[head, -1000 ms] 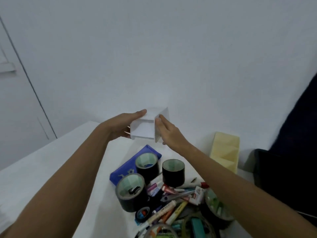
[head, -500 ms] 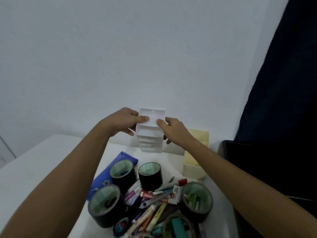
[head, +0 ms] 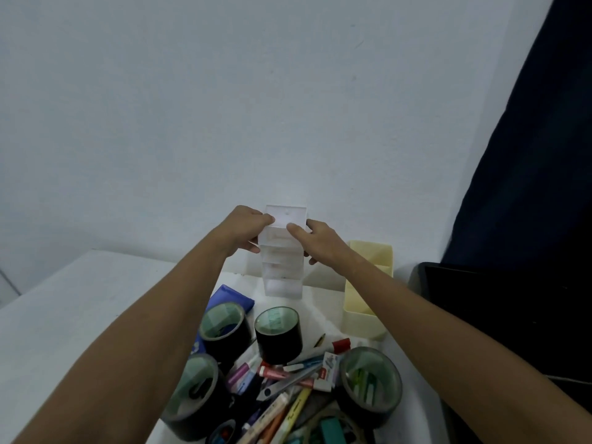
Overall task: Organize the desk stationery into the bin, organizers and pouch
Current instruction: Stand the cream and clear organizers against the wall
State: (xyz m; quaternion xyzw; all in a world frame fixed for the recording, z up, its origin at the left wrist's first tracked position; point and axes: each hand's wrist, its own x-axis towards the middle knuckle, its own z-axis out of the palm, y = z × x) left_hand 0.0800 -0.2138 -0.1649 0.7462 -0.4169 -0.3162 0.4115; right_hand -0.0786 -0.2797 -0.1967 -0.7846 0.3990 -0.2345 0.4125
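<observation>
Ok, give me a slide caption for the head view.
Both hands, left and right, grip a white drawer organizer behind scattered stationery.

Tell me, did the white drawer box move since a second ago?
Yes. The white drawer box was tipped on its side up in the air; now it stands upright beside the yellow organizer, both hands gripping it.

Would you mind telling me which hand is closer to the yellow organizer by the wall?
The right hand. It grips the right side of the white drawer unit, just left of the yellow organizer. The left hand grips the unit's far side.
</observation>
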